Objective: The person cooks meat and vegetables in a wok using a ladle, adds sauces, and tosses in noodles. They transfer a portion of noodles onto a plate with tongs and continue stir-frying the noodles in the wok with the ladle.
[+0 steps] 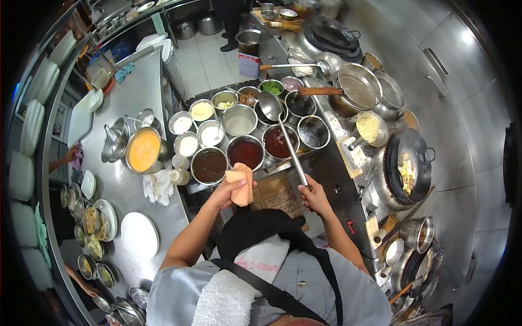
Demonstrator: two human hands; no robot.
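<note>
My left hand [221, 194] is closed around a folded orange cloth [240, 185], just in front of the sauce pots. In my right hand [316, 198] is the handle end of a long metal ladle [294, 154]. The ladle's bowl hangs over the pots at the far side, near one with chopped greens [270, 87]. Below its handle stands a pot of dark red sauce [280, 142]. Beside that are a pot of red liquid [246, 152] and one of brown sauce [209, 165]. Pots of white powder or paste [210, 133] stand to the left.
On the right, a wok [421, 171] with cooked food rests on the stove, near a strainer of noodles [372, 129]. A pot of orange liquid [144, 149] and a white plate [140, 236] stand on the left counter. Other people's arms [81, 280] reach in at far left; someone's legs [228, 24] show behind.
</note>
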